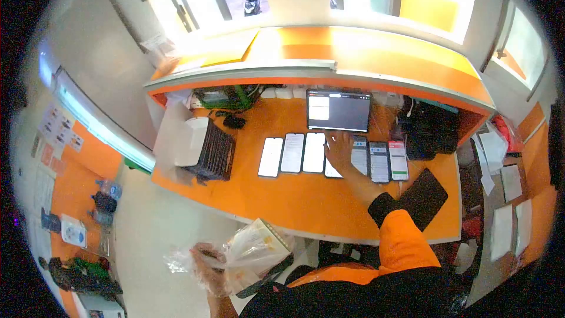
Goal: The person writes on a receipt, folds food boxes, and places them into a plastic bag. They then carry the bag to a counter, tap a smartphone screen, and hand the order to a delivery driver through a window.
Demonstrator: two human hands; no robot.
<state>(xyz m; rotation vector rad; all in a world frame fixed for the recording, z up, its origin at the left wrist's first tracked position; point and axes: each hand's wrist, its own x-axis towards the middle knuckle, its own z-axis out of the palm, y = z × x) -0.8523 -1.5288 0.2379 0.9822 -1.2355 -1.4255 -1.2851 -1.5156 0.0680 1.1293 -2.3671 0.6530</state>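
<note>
My left hand (209,265) is closed on a clear plastic bag (253,250) with a pale yellow, box-like item inside, held in front of the desk's edge. My right hand (339,152) reaches over the orange desk with fingers stretched out. It hovers over or touches one phone in a row, just below a tablet-like screen (338,112); contact cannot be made out. Left of that hand lie lit phones, among them a white-screened phone (271,156) and another phone (292,153). To its right lie a grey-screened phone (379,162) and a red-and-white-screened phone (398,161).
A stack of black trays (216,154) beside a white bin (191,141) stands at the desk's left. A flat black pad (425,197) lies near my right forearm. Dark bags or equipment (426,129) fill the right back corner. A raised orange counter (365,47) overhangs the desk.
</note>
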